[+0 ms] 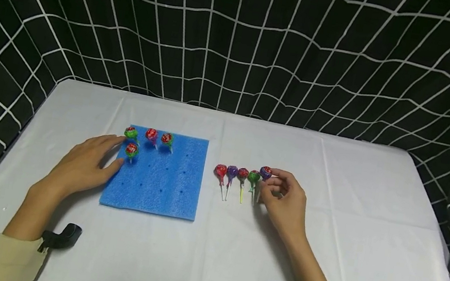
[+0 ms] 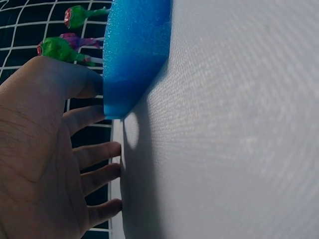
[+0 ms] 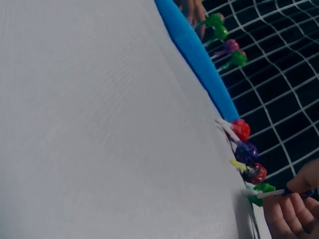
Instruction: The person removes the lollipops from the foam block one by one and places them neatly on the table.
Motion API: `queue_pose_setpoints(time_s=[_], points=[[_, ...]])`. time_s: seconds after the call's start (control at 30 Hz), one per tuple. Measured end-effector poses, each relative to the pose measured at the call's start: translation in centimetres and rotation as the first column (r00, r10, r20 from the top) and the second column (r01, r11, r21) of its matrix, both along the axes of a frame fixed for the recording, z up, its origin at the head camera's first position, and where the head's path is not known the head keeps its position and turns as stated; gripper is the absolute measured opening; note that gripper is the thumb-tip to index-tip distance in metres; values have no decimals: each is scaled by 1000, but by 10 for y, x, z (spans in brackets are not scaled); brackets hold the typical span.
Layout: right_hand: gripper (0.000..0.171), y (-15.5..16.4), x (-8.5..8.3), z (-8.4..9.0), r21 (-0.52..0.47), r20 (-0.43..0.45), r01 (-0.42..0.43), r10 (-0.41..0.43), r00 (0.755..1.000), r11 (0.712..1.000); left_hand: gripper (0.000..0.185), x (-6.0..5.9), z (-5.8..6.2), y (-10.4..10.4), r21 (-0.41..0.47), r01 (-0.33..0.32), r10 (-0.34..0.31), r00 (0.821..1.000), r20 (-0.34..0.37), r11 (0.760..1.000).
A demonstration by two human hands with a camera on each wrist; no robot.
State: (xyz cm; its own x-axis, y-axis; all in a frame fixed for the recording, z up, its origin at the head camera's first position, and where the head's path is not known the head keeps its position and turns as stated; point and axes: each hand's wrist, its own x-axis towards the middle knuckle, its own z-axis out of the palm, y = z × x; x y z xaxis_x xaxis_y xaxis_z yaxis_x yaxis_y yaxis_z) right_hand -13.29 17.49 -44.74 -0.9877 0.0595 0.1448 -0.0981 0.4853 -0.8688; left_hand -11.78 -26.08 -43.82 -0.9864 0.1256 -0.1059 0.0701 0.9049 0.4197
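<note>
My right hand (image 1: 289, 204) pinches a purple-wrapped lollipop (image 1: 265, 172) at the right end of a row on the table. Its white stick (image 3: 271, 193) points away from the fingers in the right wrist view. Beside it lie a green lollipop (image 1: 254, 177), a red one with a yellow stick (image 1: 243, 174), a purple one (image 1: 231, 172) and a red one (image 1: 220, 171). My left hand (image 1: 84, 162) rests against the left edge of a blue foam board (image 1: 170, 176), thumb on top and fingers loosely spread. Several lollipops stand upright in the board's upper left, including a green one (image 1: 131, 150) near the thumb.
Small holes dot the foam board in rows. A white cloth (image 1: 233, 255) covers the table. Black fabric with a white grid (image 1: 241, 40) hangs behind and at both sides. Each wrist wears a black camera mount (image 1: 64, 236).
</note>
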Motion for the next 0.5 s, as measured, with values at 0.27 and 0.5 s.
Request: queue_pose_setpoints(time_s=[0.27, 0.5], points=[[34, 5, -2, 2, 22, 33, -3, 2, 999, 1000, 65, -1, 1, 0, -3, 8, -8, 1000, -12, 1000], [36, 3, -4, 0, 64, 72, -31, 26, 997, 997, 64, -1, 0, -1, 2, 10, -10, 1000, -14, 1000]])
